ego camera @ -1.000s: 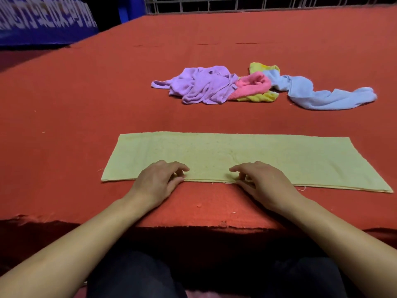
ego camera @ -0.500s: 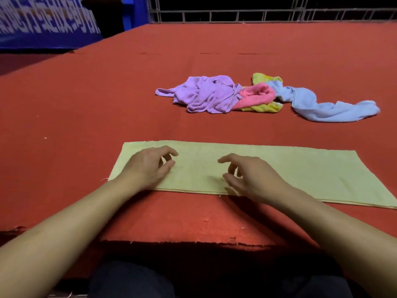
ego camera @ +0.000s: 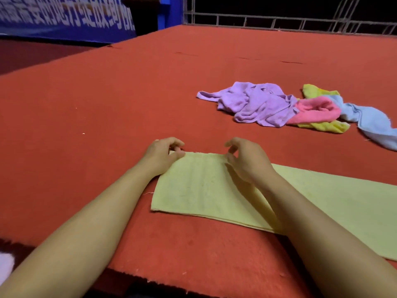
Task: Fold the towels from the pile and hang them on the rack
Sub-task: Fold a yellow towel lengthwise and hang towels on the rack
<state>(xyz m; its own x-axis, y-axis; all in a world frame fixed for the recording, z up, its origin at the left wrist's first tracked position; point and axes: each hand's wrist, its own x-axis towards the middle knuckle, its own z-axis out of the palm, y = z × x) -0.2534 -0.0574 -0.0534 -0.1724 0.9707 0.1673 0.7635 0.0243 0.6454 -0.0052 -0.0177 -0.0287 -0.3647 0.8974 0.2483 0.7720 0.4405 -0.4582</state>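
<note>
A pale green towel [ego camera: 204, 186] lies flat in a long strip on the red cloth-covered table [ego camera: 107, 104], running off to the right. My left hand [ego camera: 161, 153] is at its far left corner, with thumb and curled fingers pinching the corner. My right hand [ego camera: 249, 160] is a little to the right on the same far edge, its curled fingertips pinching the hem. The pile lies farther back on the right: a crumpled purple towel [ego camera: 257, 104], a pink towel [ego camera: 313, 110], a yellow towel [ego camera: 322, 125] and a light blue towel [ego camera: 369, 121].
The table's front edge [ego camera: 171, 278] is close to my body. A metal railing [ego camera: 279, 20] runs behind the far edge of the table. A blue banner [ego camera: 64, 16] with white lettering hangs at the back left.
Both hands have moved from the towel's near edge, across it, to the far edge at its left end. My view has turned to the left.
</note>
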